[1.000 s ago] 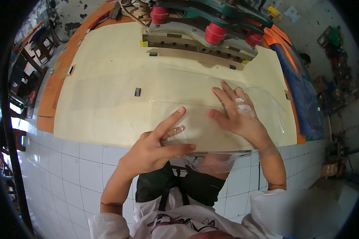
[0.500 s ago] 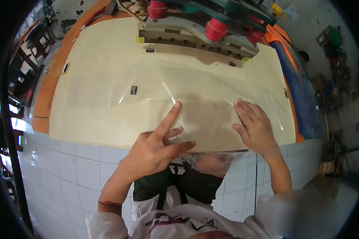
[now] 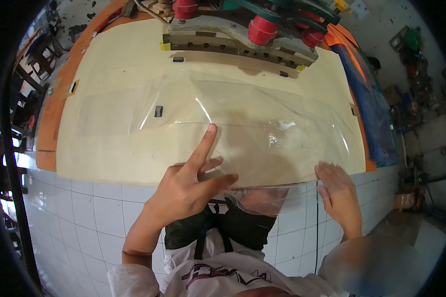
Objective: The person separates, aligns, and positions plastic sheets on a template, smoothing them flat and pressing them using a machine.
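A cream-coloured desk (image 3: 109, 143) with an orange border fills the view, its near side faced with white tiles (image 3: 84, 208). A small dark block (image 3: 158, 111) sits on the left part of the surface. The left hand (image 3: 191, 185) pinches the near edge of a clear plastic sheet (image 3: 262, 128) between thumb and fingers, index finger stretched out over it. The sheet lies spread across the middle of the desk, glossy and slightly creased, its near edge hanging over the desk front. Behind it stands a green machine with red rollers (image 3: 255, 24). The right hand (image 3: 338, 193) is open and flat at the sheet's near right corner, gripping nothing.
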`<action>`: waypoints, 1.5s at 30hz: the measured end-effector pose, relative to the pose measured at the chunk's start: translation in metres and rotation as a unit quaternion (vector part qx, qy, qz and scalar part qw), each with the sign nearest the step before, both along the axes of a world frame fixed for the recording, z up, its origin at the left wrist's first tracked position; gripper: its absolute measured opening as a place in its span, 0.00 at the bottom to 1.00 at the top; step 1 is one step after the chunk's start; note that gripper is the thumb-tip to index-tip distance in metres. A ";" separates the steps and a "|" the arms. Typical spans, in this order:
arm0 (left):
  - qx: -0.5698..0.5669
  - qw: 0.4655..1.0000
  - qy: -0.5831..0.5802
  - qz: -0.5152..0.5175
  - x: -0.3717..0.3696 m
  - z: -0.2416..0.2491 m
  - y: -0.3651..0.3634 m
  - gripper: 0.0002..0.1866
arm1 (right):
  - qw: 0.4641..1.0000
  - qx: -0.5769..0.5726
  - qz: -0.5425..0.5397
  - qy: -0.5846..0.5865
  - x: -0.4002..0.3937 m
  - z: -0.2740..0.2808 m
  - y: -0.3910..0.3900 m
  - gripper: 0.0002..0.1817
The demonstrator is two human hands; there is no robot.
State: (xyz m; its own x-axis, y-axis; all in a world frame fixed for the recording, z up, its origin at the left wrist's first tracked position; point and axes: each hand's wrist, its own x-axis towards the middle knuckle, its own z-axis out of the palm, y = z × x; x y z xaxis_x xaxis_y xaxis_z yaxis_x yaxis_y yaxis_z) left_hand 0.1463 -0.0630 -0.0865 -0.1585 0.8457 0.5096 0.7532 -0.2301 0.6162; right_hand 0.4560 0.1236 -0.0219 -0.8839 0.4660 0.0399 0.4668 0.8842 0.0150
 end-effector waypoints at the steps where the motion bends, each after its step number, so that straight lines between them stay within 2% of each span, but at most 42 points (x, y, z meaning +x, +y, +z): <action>1: 0.000 1.000 -0.002 -0.001 -0.001 -0.002 0.001 0.14 | 1.000 0.000 -0.001 -0.002 0.012 0.000 -0.005 0.20; 3: 0.024 1.000 0.019 0.003 -0.001 -0.006 0.001 0.10 | 0.977 -0.158 -0.120 0.074 0.039 0.003 -0.011 0.13; 4: 0.023 1.000 0.016 0.000 -0.001 -0.007 0.001 0.10 | 0.977 -0.159 -0.123 0.072 0.048 0.001 -0.013 0.13; 6: 0.028 1.000 0.012 -0.001 -0.002 -0.009 0.002 0.11 | 0.931 -0.155 -0.221 0.247 0.063 -0.010 -0.012 0.07; 7: 0.027 1.000 0.011 -0.006 -0.002 -0.010 0.002 0.11 | 0.930 -0.154 -0.225 0.247 0.071 -0.015 -0.008 0.07; 9: 0.052 0.999 -0.011 -0.011 -0.004 -0.011 0.003 0.11 | 0.942 -0.032 -0.215 0.257 0.080 -0.023 -0.002 0.05; 10: 0.052 0.998 -0.011 -0.015 -0.004 -0.011 0.002 0.11 | 0.941 -0.031 -0.219 0.257 0.080 -0.024 0.000 0.05; 12: 0.025 0.998 -0.057 -0.009 -0.004 -0.011 0.001 0.11 | 0.971 -0.075 -0.126 0.189 0.071 -0.026 0.002 0.05; 16: 0.034 0.991 -0.122 -0.037 -0.004 -0.006 0.000 0.09 | 0.954 -0.085 -0.135 0.253 0.028 -0.035 -0.001 0.09; 18: 0.044 0.976 -0.212 -0.039 -0.004 -0.009 -0.001 0.09 | 0.977 -0.007 -0.065 0.205 0.008 -0.030 0.007 0.22; 19: 0.043 0.976 -0.209 -0.039 -0.005 -0.010 -0.001 0.09 | 0.976 -0.007 -0.065 0.207 0.001 -0.032 0.012 0.22; 21: 0.065 0.965 -0.250 -0.048 -0.007 -0.011 0.001 0.08 | 0.968 -0.153 -0.050 0.191 -0.008 -0.039 0.022 0.35; 22: 0.065 0.965 -0.248 -0.049 -0.008 -0.010 0.001 0.08 | 0.968 -0.153 -0.050 0.192 -0.011 -0.038 0.025 0.35; 24: 0.061 0.958 -0.277 -0.040 -0.008 -0.007 0.001 0.08 | 0.984 -0.142 -0.015 0.108 -0.015 -0.033 0.029 0.38; 25: 0.061 0.958 -0.276 -0.039 -0.008 -0.005 0.001 0.08 | 0.984 -0.142 -0.013 0.109 -0.013 -0.030 0.028 0.38; 27: 0.045 0.964 -0.260 -0.028 -0.009 -0.002 0.001 0.09 | 0.995 -0.087 0.038 0.020 -0.004 -0.026 0.022 0.39; 31: 0.040 0.969 -0.241 -0.027 -0.009 -0.002 0.001 0.09 | 0.990 -0.123 0.044 0.047 0.028 -0.035 -0.006 0.34; 33: 0.035 0.967 -0.252 -0.024 -0.007 -0.001 0.000 0.09 | 0.988 -0.082 0.018 0.131 0.052 -0.061 -0.023 0.28; 34: 0.036 0.966 -0.254 -0.025 -0.006 -0.002 0.001 0.09 | 0.988 -0.082 0.016 0.129 0.063 -0.080 -0.032 0.28; 36: 0.042 0.963 -0.264 -0.023 -0.006 -0.005 0.001 0.10 | 0.987 -0.082 -0.032 0.136 0.085 -0.124 -0.049 0.19; 37: 0.042 0.963 -0.265 -0.022 -0.006 -0.005 0.001 0.10 | 0.987 -0.082 -0.032 0.135 0.094 -0.137 -0.058 0.19; 39: 0.035 0.965 -0.260 -0.028 -0.008 -0.006 0.000 0.10 | 0.952 -0.150 -0.190 0.190 0.101 -0.154 -0.071 0.15; 40: 0.032 0.965 -0.259 -0.029 -0.007 -0.006 0.000 0.10 | 0.893 -0.182 -0.279 0.303 0.096 -0.161 -0.077 0.13; 41: 0.041 0.964 -0.261 -0.033 -0.007 -0.007 0.001 0.09 | 0.892 -0.185 -0.280 0.304 0.095 -0.160 -0.077 0.13; 43: 0.051 0.964 -0.259 -0.039 -0.007 -0.006 0.002 0.09 | 0.853 -0.042 -0.274 0.442 0.075 -0.138 -0.064 0.15; 44: 0.057 0.963 -0.261 -0.035 -0.006 -0.006 0.002 0.09 | 0.846 0.012 -0.227 0.481 0.064 -0.129 -0.056 0.15; 45: 0.063 0.962 -0.264 -0.031 -0.006 -0.006 0.002 0.09 | 0.845 0.013 -0.225 0.484 0.053 -0.120 -0.046 0.15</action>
